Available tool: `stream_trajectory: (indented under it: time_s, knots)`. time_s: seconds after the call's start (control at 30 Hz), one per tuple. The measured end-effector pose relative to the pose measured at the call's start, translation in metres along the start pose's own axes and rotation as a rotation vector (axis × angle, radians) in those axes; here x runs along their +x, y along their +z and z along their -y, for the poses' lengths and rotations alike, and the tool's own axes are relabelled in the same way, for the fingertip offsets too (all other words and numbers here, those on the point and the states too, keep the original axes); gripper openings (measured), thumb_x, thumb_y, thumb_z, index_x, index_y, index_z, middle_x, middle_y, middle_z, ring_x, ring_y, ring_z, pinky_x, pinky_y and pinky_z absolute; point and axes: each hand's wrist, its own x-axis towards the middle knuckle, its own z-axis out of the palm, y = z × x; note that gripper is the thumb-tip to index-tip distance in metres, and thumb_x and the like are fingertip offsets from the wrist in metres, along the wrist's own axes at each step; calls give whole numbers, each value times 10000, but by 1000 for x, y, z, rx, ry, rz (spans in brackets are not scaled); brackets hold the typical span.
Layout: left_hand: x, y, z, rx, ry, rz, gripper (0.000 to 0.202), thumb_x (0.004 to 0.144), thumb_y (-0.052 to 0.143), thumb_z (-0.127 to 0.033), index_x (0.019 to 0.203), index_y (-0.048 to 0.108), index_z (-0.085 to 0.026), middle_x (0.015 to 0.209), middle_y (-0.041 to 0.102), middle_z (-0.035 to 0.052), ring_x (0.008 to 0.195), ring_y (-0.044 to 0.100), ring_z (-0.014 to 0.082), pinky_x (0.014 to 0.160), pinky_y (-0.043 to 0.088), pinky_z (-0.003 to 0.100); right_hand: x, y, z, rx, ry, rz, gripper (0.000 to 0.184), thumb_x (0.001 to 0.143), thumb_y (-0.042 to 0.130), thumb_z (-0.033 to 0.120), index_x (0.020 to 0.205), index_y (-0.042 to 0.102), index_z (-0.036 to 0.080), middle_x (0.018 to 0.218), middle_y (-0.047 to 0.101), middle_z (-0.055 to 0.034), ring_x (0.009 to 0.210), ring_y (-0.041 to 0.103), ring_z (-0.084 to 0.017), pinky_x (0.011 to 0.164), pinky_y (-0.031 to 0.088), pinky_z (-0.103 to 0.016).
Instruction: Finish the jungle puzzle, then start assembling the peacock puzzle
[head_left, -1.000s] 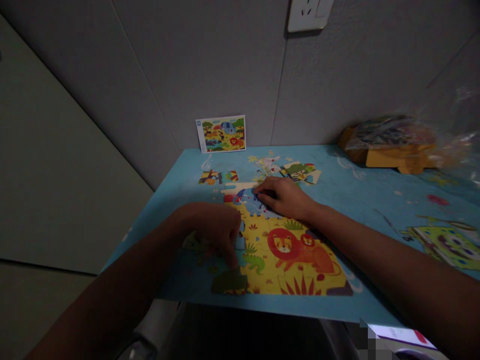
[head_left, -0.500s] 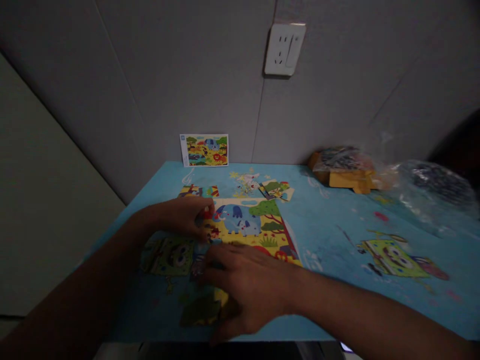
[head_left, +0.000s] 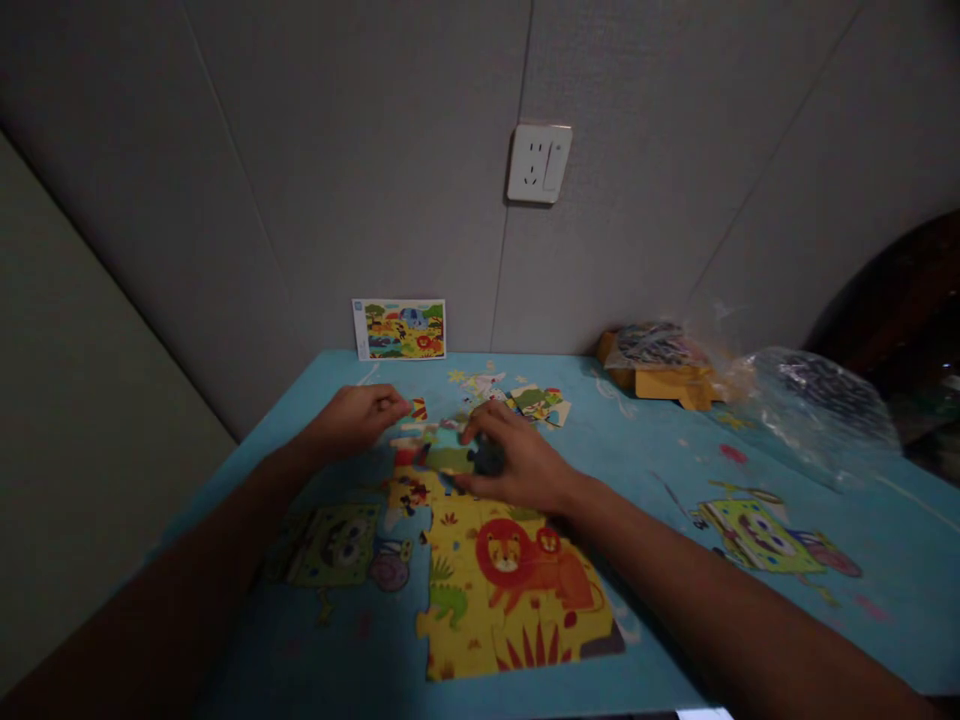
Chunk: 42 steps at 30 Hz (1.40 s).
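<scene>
My right hand (head_left: 517, 455) grips a greenish puzzle piece (head_left: 448, 460), blurred, above the upper part of a jigsaw puzzle (head_left: 487, 600). The puzzle's joined pieces show red lions and a green crocodile on yellow. Its upper part is largely covered by this hand and the piece. My left hand (head_left: 360, 418) is beyond the puzzle's upper left corner, its fingers curled together. Right by its fingertips lies a small red-and-yellow puzzle piece (head_left: 419, 409). Whatever the left fingers hold, if anything, is hidden.
A picture card (head_left: 401, 330) of the animal scene leans against the wall. More loose pieces (head_left: 541, 402) lie behind my right hand. An orange box (head_left: 671, 385) and a clear plastic bag (head_left: 817, 410) sit at the back right of the blue printed tabletop (head_left: 630, 510).
My right hand has moved from the puzzle's lower left to its upper part, with a piece in it. My left hand has drawn back to the left. The view has tilted up.
</scene>
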Motion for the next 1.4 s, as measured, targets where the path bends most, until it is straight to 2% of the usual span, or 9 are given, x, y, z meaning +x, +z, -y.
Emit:
stream_trajectory:
  time_s: [0.17,0.37,0.47,0.6,0.7,1.0,1.13,1.27,1.4]
  knots:
    - [-3,40,-18,-423,117,132,616,792,596,-442,1309,477,-127,635,568,-51,562,529,112,540,392,214,7,-1,-17,-36,-11,-94,246,757,718,346,904,582,204,1053,530,-73,1015,541,-217,893,455,-361]
    - [4,42,-13,-577,40,-142,596,853,552,-406,1360,395,-133,716,688,27,696,659,167,665,494,262,10,-3,-36,-227,82,-239,177,864,606,347,938,655,194,1053,572,-111,1036,537,-254,915,439,-406]
    - [12,26,8,-385,-101,-364,536,878,488,-405,1343,406,-151,833,728,69,789,686,202,743,517,305,8,-13,-59,-473,387,-348,285,866,578,342,1052,694,161,1122,575,-178,1036,528,-317,884,425,-467]
    - [17,13,35,202,-233,-225,422,868,493,-383,1226,603,-188,1101,697,128,1079,609,298,966,427,433,5,-20,-79,-552,613,-238,406,841,587,467,1104,715,185,1108,625,-194,1016,533,-373,813,417,-498]
    - [16,10,46,298,-277,-163,434,816,550,-404,1187,671,-214,1215,635,165,1184,505,396,996,360,541,4,-19,-82,-552,614,-198,377,834,586,478,1055,737,213,1084,658,-164,997,536,-361,791,405,-483]
    - [13,3,43,365,-253,-50,549,772,574,-369,1311,588,-264,1312,551,120,1182,473,368,993,386,473,5,-20,-79,-583,601,-215,345,814,587,394,1053,722,185,1014,709,-146,954,556,-338,768,389,-442]
    - [12,9,32,349,-88,-157,549,804,554,-345,1342,551,-233,1282,559,99,1159,457,325,1023,364,447,7,-20,-79,-555,593,-240,407,792,626,370,1142,674,169,1076,682,-155,1006,534,-342,801,386,-434]
    - [11,17,29,303,127,-57,559,821,587,-413,1350,537,-239,1330,553,66,1179,417,300,1054,327,443,9,-19,-79,-540,541,-270,394,778,645,319,1144,669,175,1122,649,-152,1032,515,-342,825,387,-431]
    - [11,21,33,338,86,-35,496,859,543,-447,1306,578,-236,1377,531,65,1231,366,336,1053,312,489,8,-19,-80,-527,559,-231,359,799,632,310,1124,678,168,1114,658,-147,1000,537,-330,814,398,-417]
